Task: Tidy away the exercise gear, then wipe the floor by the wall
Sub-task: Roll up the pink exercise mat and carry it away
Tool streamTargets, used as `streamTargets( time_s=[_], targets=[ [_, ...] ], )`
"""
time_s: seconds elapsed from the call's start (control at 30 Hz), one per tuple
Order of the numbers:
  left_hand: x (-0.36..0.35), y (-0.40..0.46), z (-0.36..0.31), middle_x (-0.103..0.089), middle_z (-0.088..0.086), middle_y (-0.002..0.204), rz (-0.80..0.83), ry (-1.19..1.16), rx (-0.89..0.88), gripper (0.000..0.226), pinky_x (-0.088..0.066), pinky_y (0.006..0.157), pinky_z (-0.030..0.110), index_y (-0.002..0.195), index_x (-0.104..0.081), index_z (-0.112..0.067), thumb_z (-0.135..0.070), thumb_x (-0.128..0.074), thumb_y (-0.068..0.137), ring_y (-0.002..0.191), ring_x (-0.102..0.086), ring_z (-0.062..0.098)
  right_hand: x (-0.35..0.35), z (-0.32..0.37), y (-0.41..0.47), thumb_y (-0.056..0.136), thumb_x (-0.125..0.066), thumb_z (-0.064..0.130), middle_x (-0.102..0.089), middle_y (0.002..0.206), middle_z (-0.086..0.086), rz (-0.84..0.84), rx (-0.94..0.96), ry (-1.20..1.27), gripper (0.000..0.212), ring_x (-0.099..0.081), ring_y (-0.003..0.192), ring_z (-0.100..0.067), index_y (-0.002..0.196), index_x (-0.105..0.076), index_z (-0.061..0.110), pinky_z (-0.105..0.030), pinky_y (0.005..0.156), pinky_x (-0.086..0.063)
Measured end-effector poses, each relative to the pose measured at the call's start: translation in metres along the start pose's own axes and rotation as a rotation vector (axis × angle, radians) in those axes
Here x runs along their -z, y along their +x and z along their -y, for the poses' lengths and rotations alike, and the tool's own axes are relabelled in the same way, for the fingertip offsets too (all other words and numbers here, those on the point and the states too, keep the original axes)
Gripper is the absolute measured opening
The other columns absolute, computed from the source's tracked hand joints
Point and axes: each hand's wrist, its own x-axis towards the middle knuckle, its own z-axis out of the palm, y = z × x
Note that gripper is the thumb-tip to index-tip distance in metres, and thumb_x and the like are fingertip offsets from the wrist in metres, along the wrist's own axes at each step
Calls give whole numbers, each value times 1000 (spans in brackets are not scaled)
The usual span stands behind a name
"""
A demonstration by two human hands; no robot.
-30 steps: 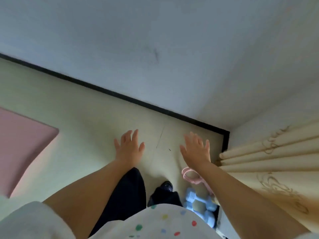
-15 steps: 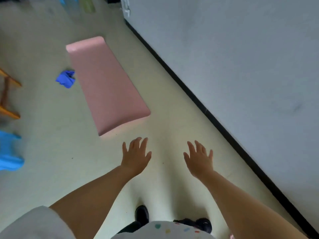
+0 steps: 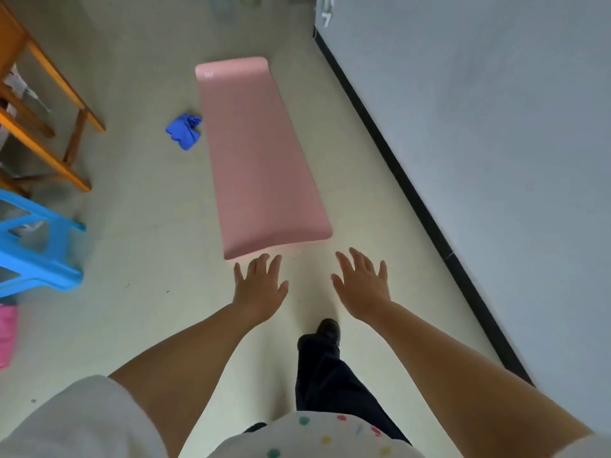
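- Left hand [image 3: 261, 287] and right hand [image 3: 362, 285] spread wide, empty, reaching for the mat's near edge; likely ready to roll it
- Pink yoga mat [image 3: 254, 153] flat beside the wall [image 3: 496, 127]; blue cloth [image 3: 183, 130] touching its left edge, handy for wiping

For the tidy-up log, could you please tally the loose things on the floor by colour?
Pink: 2, the yoga mat lying flat and a pink item cut off at the left edge.
Blue: 2, the crumpled cloth beside the mat and the plastic stool.
Orange-brown: 1, the wooden frame.
Total: 5.
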Motion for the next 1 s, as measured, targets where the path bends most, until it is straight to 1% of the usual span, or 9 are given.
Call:
streamTargets(
  time_s=[0.1, 0.27, 0.43, 0.57, 0.67, 0.73, 0.83, 1.0],
  targets=[
    [18, 48, -4, -15, 5, 153, -28, -48, 60, 58, -8, 115, 54, 149, -11, -19, -41, -30, 99, 141, -17, 25, 23, -20, 47, 102, -19, 43, -4, 160, -4, 7, 9, -28, 55, -3, 147, -22, 152, -6, 24, -53, 117, -1],
    [57, 117, -13, -19, 2, 151, -87, -36, 65, 56, -9, 114, 53, 148, -14, -20, -40, -32, 99, 138, -23, 23, 70, -43, 125, 102, -18, 42, -4, 160, -5, 29, 46, -64, 55, -5, 147, -22, 152, -6, 23, -53, 117, -2],
    [77, 161, -11, -21, 2, 150, -49, -19, 87, 56, -11, 114, 52, 148, -14, -20, -40, -31, 99, 138, -25, 22, 96, -42, 188, 102, -18, 42, -4, 160, -5, 75, 93, -84, 55, -6, 147, -22, 152, -5, 24, -52, 117, -2],
    [94, 205, 11, -19, 3, 152, -25, -14, 131, 56, -13, 113, 49, 149, -12, -21, -38, -31, 98, 137, -25, 22, 106, -29, 241, 102, -20, 41, -5, 160, -5, 95, 134, -81, 54, -7, 147, -22, 152, -6, 24, -54, 117, -3],
    [104, 242, 34, -17, 4, 152, -1, -6, 132, 56, -9, 115, 51, 149, -11, -21, -36, -30, 99, 139, -22, 22, 112, -12, 284, 102, -20, 40, -5, 160, -5, 121, 147, -85, 54, -6, 147, -22, 152, -6, 24, -54, 117, -2],
    [111, 272, 54, -18, 5, 153, 0, 9, 143, 55, -10, 115, 52, 149, -12, -20, -37, -31, 99, 139, -22, 23, 119, 0, 315, 102, -20, 41, -4, 160, -5, 125, 155, -91, 54, -6, 147, -22, 152, -6, 24, -54, 117, -2],
    [124, 319, 83, -19, 5, 153, 36, -14, 163, 55, -11, 115, 52, 149, -14, -21, -38, -31, 99, 139, -23, 23, 132, 17, 363, 102, -19, 42, -5, 160, -4, 129, 120, -66, 55, -8, 147, -22, 152, -6, 25, -53, 117, -3],
    [139, 391, 119, -21, 5, 152, 64, 22, 130, 55, -12, 115, 49, 149, -15, -20, -37, -32, 99, 138, -26, 23, 139, 33, 428, 102, -19, 43, -5, 160, -3, 170, 69, -55, 55, -10, 147, -22, 152, -5, 26, -51, 117, -5]
  ],
)
